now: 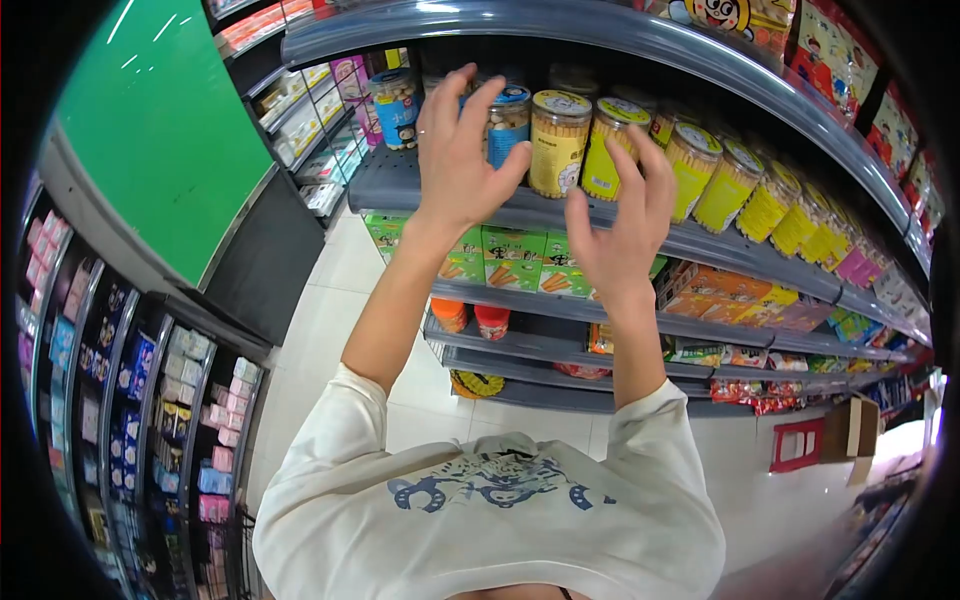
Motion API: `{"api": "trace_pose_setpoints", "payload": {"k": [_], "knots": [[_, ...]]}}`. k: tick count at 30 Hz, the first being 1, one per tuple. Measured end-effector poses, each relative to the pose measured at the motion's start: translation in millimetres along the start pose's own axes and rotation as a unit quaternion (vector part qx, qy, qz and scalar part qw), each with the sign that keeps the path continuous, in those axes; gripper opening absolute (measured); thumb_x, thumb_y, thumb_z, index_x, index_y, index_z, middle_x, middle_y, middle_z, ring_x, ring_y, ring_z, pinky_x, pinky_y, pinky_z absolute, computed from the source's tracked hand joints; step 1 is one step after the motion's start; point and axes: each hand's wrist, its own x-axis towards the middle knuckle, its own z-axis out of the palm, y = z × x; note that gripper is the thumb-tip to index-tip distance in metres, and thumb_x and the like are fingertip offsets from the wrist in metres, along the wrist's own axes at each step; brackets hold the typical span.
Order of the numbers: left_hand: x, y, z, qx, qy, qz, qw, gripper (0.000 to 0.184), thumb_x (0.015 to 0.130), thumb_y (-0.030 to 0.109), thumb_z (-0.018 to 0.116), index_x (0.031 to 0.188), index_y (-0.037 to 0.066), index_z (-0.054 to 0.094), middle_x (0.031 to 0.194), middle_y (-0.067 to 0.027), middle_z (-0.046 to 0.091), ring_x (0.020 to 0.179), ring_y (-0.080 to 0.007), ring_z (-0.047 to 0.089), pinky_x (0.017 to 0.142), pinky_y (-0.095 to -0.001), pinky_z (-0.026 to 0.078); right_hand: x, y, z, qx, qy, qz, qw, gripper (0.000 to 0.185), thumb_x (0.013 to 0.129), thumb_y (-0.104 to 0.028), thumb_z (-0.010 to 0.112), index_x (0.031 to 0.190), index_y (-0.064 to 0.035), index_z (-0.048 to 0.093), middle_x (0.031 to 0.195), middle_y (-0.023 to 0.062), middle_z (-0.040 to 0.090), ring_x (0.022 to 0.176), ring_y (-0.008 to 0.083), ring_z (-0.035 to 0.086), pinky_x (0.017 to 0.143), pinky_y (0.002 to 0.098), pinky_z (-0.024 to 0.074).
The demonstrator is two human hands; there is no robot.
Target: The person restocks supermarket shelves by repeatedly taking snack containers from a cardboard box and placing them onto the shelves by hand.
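Note:
My left hand (462,160) is raised before the shelf with its fingers spread, in front of the blue-labelled jars. One blue jar (508,128) shows just right of its fingers, and another blue jar (394,108) stands at the shelf's left end. Between my hands is a clear jar of sticks with a pale yellow label (558,145). My right hand (630,220), fingers apart, partly covers a yellow-green jar (603,165). Neither hand holds anything; whether the right fingertips touch that jar I cannot tell.
More yellow-green jars (728,190) line the shelf to the right. Green boxes (514,262) fill the shelf below. An upper shelf edge (560,22) overhangs the jars. A red stool (797,446) and an open cardboard box (850,430) are on the floor at right.

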Motion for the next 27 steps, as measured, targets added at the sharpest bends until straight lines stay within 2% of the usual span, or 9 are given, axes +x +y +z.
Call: {"api": "trace_pose_setpoints", "payload": {"k": [4,5,10,14,16,18,22,23,27], "knots": [[-5.2,-13.0,14.0,-0.036,-0.043,-0.008,0.998,0.056,0.067,0.019,0.072,0.119,0.007,0.057,0.126,-0.0174,0.051,0.116,-0.0354,0.047,0.097,-0.0433,0.038,23.3,-4.2,21.3,-0.150,-0.040,0.020,0.988,0.058,0.070,-0.019,0.070,0.123,-0.0020,0.054,0.134,0.0203,0.044,0.128,0.0380,0.037,0.108,0.0536,0.0246],[-6.2,-14.5,15.8,-0.033,-0.034,-0.003,0.999,0.055,0.067,0.019,0.072,0.119,0.007,0.057,0.125,-0.0170,0.052,0.115,-0.0356,0.048,0.097,-0.0435,0.039,26.5,-1.0,26.8,-0.152,-0.056,0.022,0.987,0.059,0.070,-0.027,0.071,0.121,-0.0017,0.056,0.136,0.0220,0.043,0.133,0.0378,0.033,0.110,0.0610,0.0150],[-10.4,-17.3,27.7,-0.103,0.016,-0.022,0.994,0.046,0.069,0.010,0.071,0.113,0.007,0.057,0.126,-0.0183,0.051,0.116,-0.0356,0.049,0.098,-0.0427,0.039,34.9,1.2,36.4,-0.213,-0.176,0.016,0.961,0.054,0.066,-0.033,0.073,0.108,-0.0017,0.060,0.135,0.0243,0.044,0.133,0.0365,0.033,0.108,0.0671,0.0104],[-14.7,-12.3,33.1,-0.145,0.074,-0.026,0.986,0.048,0.070,0.008,0.075,0.112,0.006,0.053,0.130,-0.0179,0.049,0.122,-0.0337,0.045,0.101,-0.0408,0.035,32.0,13.6,43.1,-0.176,-0.168,0.012,0.970,0.058,0.065,-0.035,0.072,0.109,-0.0004,0.055,0.131,0.0251,0.047,0.130,0.0371,0.038,0.110,0.0603,0.0148],[-17.8,-11.0,36.4,-0.175,0.096,-0.034,0.979,0.049,0.071,0.007,0.077,0.112,0.006,0.051,0.132,-0.0168,0.047,0.123,-0.0322,0.044,0.103,-0.0397,0.034,31.3,17.7,42.7,-0.139,-0.157,0.012,0.978,0.060,0.065,-0.036,0.073,0.107,0.0026,0.052,0.123,0.0271,0.050,0.122,0.0376,0.045,0.111,0.0527,0.0218],[-22.3,-13.0,43.7,-0.223,0.120,-0.062,0.965,0.053,0.070,0.008,0.080,0.111,0.005,0.047,0.132,-0.0167,0.045,0.123,-0.0327,0.043,0.101,-0.0408,0.036,29.3,18.5,47.6,-0.142,-0.121,0.009,0.982,0.054,0.064,-0.034,0.074,0.104,-0.0030,0.053,0.119,0.0232,0.054,0.112,0.0354,0.052,0.109,0.0509,0.0284],[-26.1,-14.1,48.5,-0.282,0.159,-0.083,0.942,0.063,0.069,0.009,0.081,0.119,0.004,0.043,0.132,-0.0153,0.043,0.124,-0.0291,0.041,0.104,-0.0402,0.033,30.9,10.3,48.1,-0.157,-0.135,0.027,0.978,0.054,0.062,-0.033,0.076,0.101,-0.0030,0.054,0.109,0.0164,0.059,0.105,0.0322,0.055,0.107,0.0577,0.0276],[-26.7,-15.2,47.3,-0.275,0.162,-0.083,0.944,0.065,0.069,0.009,0.082,0.121,0.004,0.043,0.132,-0.0151,0.043,0.124,-0.0288,0.041,0.104,-0.0402,0.033,30.9,8.6,48.6,-0.149,-0.139,0.026,0.979,0.050,0.063,-0.032,0.074,0.099,-0.0026,0.056,0.102,0.0157,0.059,0.104,0.0311,0.054,0.109,0.0633,0.0178],[-28.3,-18.9,41.7,-0.257,0.155,-0.080,0.951,0.070,0.069,0.006,0.081,0.126,0.003,0.041,0.131,-0.0146,0.043,0.124,-0.0276,0.041,0.107,-0.0396,0.031,31.4,-4.9,47.5,-0.128,-0.118,0.002,0.985,0.043,0.062,-0.023,0.075,0.096,-0.0047,0.057,0.105,0.0151,0.058,0.103,0.0317,0.053,0.104,0.0523,0.0334]]}}
